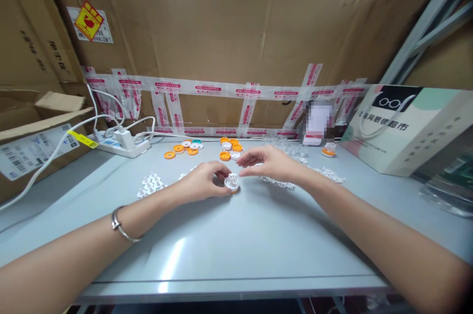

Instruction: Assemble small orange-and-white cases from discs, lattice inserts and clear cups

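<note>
Steadiness matters most for the white round part (232, 184), pinched at its rim in the left grip (203, 182). The right grip (275, 162) hangs just to its right, fingers (254, 155) parted, holding nothing that shows. Beyond the grips lie orange rings (224, 156); small white pieces (151, 184) sit left of the left grip. Best keep the pinch low and level, leaving the raised middle (232, 176) free for the right fingertips to meet squarely.

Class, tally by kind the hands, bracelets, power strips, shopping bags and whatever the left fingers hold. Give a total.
Hands: 2 (left hand, right hand)
Bracelet: 1
Power strip: 1
Bag: 1
Held piece: 1
Total: 6
</note>
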### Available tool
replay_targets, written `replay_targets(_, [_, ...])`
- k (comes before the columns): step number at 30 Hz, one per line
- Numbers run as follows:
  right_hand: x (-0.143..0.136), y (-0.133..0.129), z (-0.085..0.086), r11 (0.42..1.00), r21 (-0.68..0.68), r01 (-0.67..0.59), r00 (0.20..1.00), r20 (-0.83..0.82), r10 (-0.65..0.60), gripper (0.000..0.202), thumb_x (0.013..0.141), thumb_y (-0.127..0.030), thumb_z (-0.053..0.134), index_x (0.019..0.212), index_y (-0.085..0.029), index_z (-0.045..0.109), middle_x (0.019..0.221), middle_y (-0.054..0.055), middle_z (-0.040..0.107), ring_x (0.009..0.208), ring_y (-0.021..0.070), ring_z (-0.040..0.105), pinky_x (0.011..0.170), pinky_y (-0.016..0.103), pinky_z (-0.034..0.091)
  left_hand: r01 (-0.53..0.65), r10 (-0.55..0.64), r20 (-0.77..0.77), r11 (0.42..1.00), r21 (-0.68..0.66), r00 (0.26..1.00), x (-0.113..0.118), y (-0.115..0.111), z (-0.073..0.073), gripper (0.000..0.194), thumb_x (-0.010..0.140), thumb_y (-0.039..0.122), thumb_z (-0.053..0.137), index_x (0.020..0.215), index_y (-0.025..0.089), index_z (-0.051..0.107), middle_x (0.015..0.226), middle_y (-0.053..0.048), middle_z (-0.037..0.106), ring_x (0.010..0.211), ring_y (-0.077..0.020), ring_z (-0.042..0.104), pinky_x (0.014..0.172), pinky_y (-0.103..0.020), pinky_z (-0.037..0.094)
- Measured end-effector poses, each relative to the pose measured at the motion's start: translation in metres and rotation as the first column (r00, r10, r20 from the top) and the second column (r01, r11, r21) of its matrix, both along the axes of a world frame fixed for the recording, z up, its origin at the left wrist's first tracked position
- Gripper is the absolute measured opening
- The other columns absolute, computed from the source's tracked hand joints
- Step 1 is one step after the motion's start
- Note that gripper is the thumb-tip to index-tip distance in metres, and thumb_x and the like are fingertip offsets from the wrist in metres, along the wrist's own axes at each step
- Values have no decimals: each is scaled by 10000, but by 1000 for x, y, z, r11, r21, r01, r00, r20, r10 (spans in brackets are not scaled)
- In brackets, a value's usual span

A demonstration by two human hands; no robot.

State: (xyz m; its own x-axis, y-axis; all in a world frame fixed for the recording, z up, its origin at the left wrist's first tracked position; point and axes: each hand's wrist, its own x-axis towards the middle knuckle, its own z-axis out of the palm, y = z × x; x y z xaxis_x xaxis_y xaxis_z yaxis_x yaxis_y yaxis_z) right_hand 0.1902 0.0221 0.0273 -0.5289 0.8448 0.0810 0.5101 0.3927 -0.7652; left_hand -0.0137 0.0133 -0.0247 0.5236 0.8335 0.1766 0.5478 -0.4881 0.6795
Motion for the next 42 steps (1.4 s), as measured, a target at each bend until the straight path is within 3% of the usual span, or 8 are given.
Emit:
replay_targets(2, [20, 9, 13, 991, 76, 113, 993, -36, -110, 314, 650, -403, 684, 865, -175, 666, 886, 45, 681, 827, 159, 611, 750, 278, 473, -5, 5, -3, 1000, 16, 1000, 0, -1, 0, 356, 649, 369, 656, 956, 193, 615, 911, -32, 630, 825, -168, 572, 682, -245, 425])
replay_targets(5, [62, 33, 20, 875, 283, 393, 919, -158, -361, 331, 709, -458, 614, 884, -180, 655, 876, 47, 675, 814, 159, 609, 744, 279, 461, 0, 1, -16, 1000, 24, 1000, 0, -3, 1, 369, 645, 348, 659, 982, 207, 605, 931, -24, 621, 840, -165, 566, 691, -245, 419])
replay_targets(7, [88, 50, 15, 784, 351, 511, 851, -80, -519, 325, 738, -450, 577, 867, -162, 655, 838, 59, 669, 768, 167, 605, 706, 290, 458, 0, 0, -27, 1000, 18, 1000, 1, -4, 2, 380, 647, 360, 658, 991, 210, 601, 929, -23, 615, 836, -165, 561, 692, -248, 417])
replay_targets(9, [105, 64, 5, 764, 403, 504, 811, 82, -579, 327, 739, -424, 575, 869, -135, 659, 814, 74, 659, 748, 175, 596, 694, 296, 457, -4, 4, -38, 1000, 11, 999, 1, -5, 2, 391, 645, 384, 658, 988, 205, 601, 925, -27, 609, 829, -168, 556, 690, -253, 415])
replay_targets(17, [95, 79, -25, 763, 530, 370, 804, 230, -549, 330, 666, -389, 661, 948, -217, 679, 1006, 86, 540, 1028, 262, 453, 906, 394, 355, -23, 24, -55, 1000, 11, 998, 5, -6, 2, 415, 647, 406, 658, 996, 189, 594, 904, -30, 591, 790, -162, 539, 685, -258, 410])
replay_targets(32, [78, 83, -46, 744, 592, 309, 805, 254, -536, 236, 695, -348, 637, 894, -225, 670, 967, 80, 561, 997, 269, 470, 867, 422, 356, -47, 48, -36, 999, 13, 998, 7, -6, -2, 400, 633, 444, 664, 923, 176, 605, 873, -26, 580, 744, -154, 527, 669, -250, 411])
replay_targets(38, [69, 74, -36, 778, 537, 328, 843, 205, -497, 215, 651, -243, 660, 850, -164, 638, 914, 75, 631, 939, 246, 543, 871, 413, 395, -62, 62, -9, 998, 1, 998, 8, -7, -4, 337, 669, 424, 635, 896, 177, 602, 877, -24, 575, 728, -143, 518, 657, -242, 410])
replay_targets(42, [53, 53, -14, 837, 421, 350, 908, 68, -414, 289, 715, -342, 617, 929, -148, 595, 946, 72, 655, 876, 174, 609, 800, 333, 479, -61, 61, 11, 998, -7, 998, 9, -6, -7, 342, 657, 427, 645, 886, 177, 599, 875, -25, 576, 733, -145, 517, 655, -244, 411])
